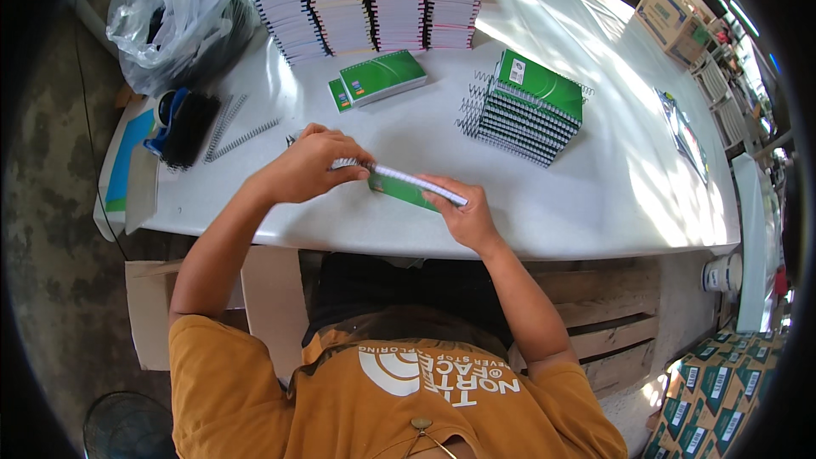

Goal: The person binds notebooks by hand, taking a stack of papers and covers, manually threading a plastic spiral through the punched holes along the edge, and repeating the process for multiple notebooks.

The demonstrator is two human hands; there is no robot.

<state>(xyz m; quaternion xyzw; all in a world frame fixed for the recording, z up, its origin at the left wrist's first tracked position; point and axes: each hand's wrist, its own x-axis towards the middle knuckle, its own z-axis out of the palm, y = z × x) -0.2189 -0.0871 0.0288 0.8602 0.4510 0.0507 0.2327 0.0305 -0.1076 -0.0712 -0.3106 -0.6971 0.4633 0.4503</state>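
A small green-covered notebook (399, 192) is held tilted above the near part of the table, its white page edge facing up. My right hand (466, 214) grips its right end between thumb and fingers. At the other end my left hand (319, 163) is closed on a metal spiral coil (347, 161), which meets the notebook's left corner. The fingers partly hide how far the coil runs into the pages. To the right stands a stack of green notebooks (544, 89) with coils sticking out at the sides. Two green notebook blocks (387, 76) lie farther back.
Loose spiral coils (246, 138) lie on the white table (357, 234) at left, beside a black-bristled brush (189, 129). A clear plastic bag (174, 21) sits at the far left. Tall stacks of bound books (365, 4) line the back. A cardboard box (272, 289) stands below the table.
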